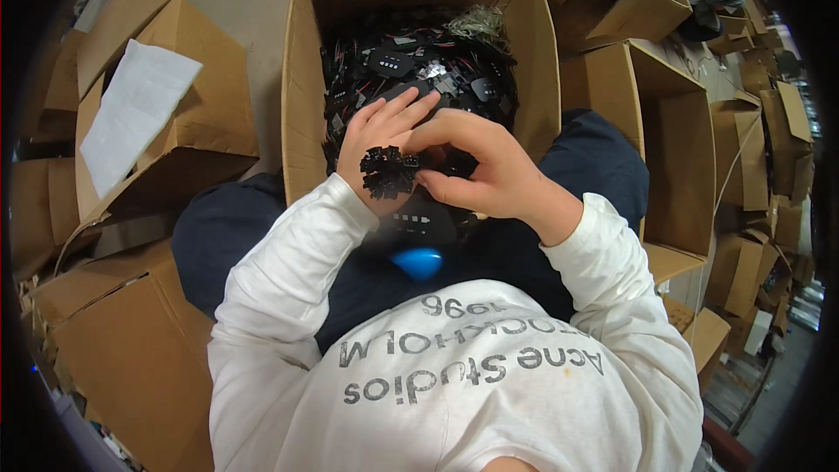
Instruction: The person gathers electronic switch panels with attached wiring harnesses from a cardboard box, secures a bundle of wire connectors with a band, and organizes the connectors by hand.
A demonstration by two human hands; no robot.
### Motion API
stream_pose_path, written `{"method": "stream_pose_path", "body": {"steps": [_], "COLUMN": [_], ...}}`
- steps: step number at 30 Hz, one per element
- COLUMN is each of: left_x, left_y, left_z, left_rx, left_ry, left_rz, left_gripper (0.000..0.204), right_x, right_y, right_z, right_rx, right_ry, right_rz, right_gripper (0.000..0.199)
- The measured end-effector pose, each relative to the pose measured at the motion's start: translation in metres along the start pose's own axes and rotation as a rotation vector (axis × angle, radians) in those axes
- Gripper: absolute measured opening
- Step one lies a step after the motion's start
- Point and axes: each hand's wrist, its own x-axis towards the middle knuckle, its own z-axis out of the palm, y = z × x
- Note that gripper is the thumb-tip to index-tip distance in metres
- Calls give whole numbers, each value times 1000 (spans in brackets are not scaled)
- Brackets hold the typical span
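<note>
Stack of small black parts: a bristly bundle of flat black plastic pieces, lying against the palm side of the left hand, just above the person's lap and in front of the open box.
Left hand: palm turned toward the camera, fingers spread and pointing up toward the box; the bundle rests against the lower palm, and the thumb side presses its left edge.
Left grip: loosely curled, not a fist; it cradles the stack rather than clamps it.
Right hand: arched over from the right, fingers bent, thumb and forefinger tips meeting at the right edge of the stack.
Right grip: nearly closed in a pinch, touching the bundle's right side; whether it pinches a single piece or the whole stack I cannot tell.
Hands together: touching across the stack, the right fingers overlapping the left hand's fingertips.
Cardboard box: open, flaps up, directly beyond the hands, with its near wall between the person's knees.
Box contents: a heap of the same black parts with thin wires, some with pale markings, and a tangle of pale fibre at the far right.
Blue object: rounded, bright blue, in the lap just below the hands, apart from them.
Sleeves: white, both forearms coming up from the lower edge.
Surroundings: more brown cartons on both sides; a white sheet lies on the left one.
</note>
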Motion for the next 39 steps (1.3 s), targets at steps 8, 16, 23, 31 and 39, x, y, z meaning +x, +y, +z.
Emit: {"method": "stream_pose_path", "body": {"steps": [8, 16, 23, 31, 39], "left_x": [2, -2, -2, -5, -4], "left_y": [1, 6, 6, 0, -2], "left_z": [2, 9, 5, 10, 11], "left_rx": [-88, -13, -62, 109, 132], "left_ry": [2, -45, -12, -60, -71], "left_rz": [50, 96, 64, -6, -17], "left_gripper": [28, 44, 43, 49, 59], "right_x": [-5, -6, -4, -1, -3], "right_y": [9, 8, 9, 9, 13], "right_z": [-10, -5, -5, 0, 9], "right_rx": [-105, -244, -401, -410, -563], "right_ry": [-29, -51, -17, 7, 72], "right_rz": [-229, -457, -571, -421, -492], "right_gripper": [24, 33, 32, 38, 40]}}
